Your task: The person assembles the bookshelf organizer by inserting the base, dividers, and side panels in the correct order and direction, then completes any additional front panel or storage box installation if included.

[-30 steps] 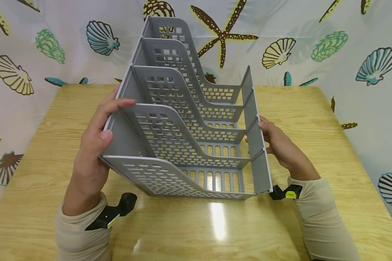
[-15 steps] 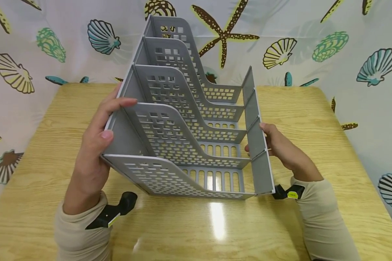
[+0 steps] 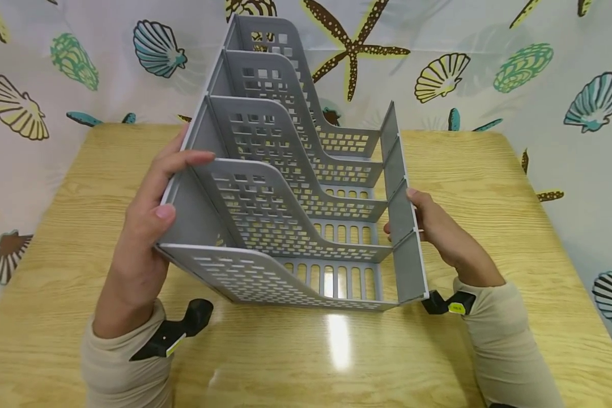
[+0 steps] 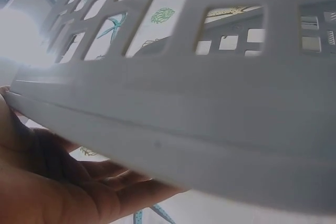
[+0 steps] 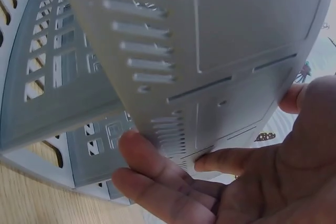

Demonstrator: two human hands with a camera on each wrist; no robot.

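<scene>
A grey plastic magazine file holder (image 3: 270, 269) with several side-by-side compartments and pierced dividers is held tilted over the table, its openings facing me. My left hand (image 3: 140, 238) grips the tall end panel (image 3: 188, 218), thumb and forefinger over its edge and the other fingers behind. On the right, my right hand (image 3: 441, 235) pinches the low end panel (image 3: 409, 266); a fingertip shows through on the inner side. In the right wrist view, fingers (image 5: 157, 182) curl round that panel's edge. The left wrist view has the left palm (image 4: 68, 187) beneath the grey wall (image 4: 173, 103).
The holder's lower edge is close over the light wood table (image 3: 265, 362). A curtain (image 3: 377, 73) printed with shells and starfish hangs behind and at both sides. Black wrist cameras (image 3: 175, 334) sit on the beige sleeves (image 3: 127, 374).
The right hand and low end panel have moved very slightly to the right. The head view has shifted a little. Both hands keep their hold on the file holder.
</scene>
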